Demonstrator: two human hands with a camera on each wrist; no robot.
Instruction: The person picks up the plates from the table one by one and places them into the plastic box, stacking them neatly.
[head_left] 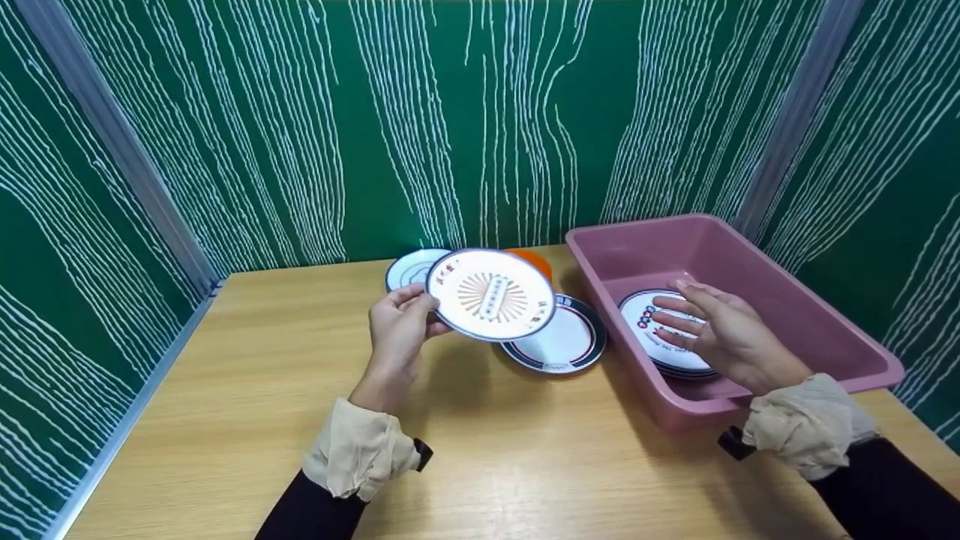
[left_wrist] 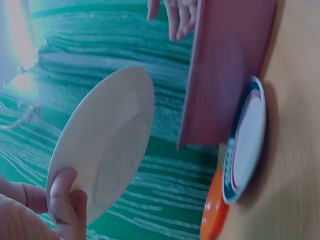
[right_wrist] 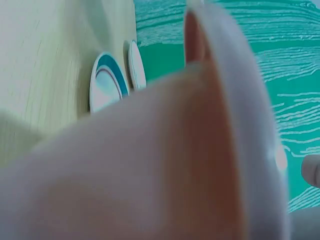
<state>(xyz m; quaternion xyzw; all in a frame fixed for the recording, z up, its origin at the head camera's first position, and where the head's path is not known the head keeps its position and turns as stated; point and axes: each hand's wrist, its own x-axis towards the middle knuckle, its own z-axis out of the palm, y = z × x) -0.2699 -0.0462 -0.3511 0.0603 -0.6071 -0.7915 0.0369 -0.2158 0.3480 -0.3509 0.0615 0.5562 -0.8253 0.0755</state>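
Tabletop w/ light wood grain (head_left: pixel 262 405) spans the lower frame, L to R, green wall w/ wavy white lines (head_left: pixel 510 112) behind. L hand (head_left: pixel 397 330), black sleeve w/ bunched beige cuff (head_left: pixel 360 450): grip clamped on L edge of round white plate w/ blue rim & brown sunburst print (head_left: pixel 491 296), thumb on one face, fingers on the other. That plate's up off the tabletop, tilted, printed face twd head cam; L wrist view gets its plain underside. Behind it, rear L: round white plate w/ thin blue rim (head_left: pixel 409 271), partly hidden. Just R of that, glossy orange item (head_left: pixel 534 261), mostly blocked, full shape unclear. Nearer, partly under held plate in head view: round white plate w/ wide dark rim & red inner ring (head_left: pixel 559 341), on tabletop beside tub; can't tell if touching. Far R: pink rectangular tub, prob. plastic (head_left: pixel 810 307), w/ stacked white printed plates (head_left: pixel 667 354) inside, near-L end. R hand (head_left: pixel 731 334) is abv. them: grip apart, fingers extended, holding nothing.
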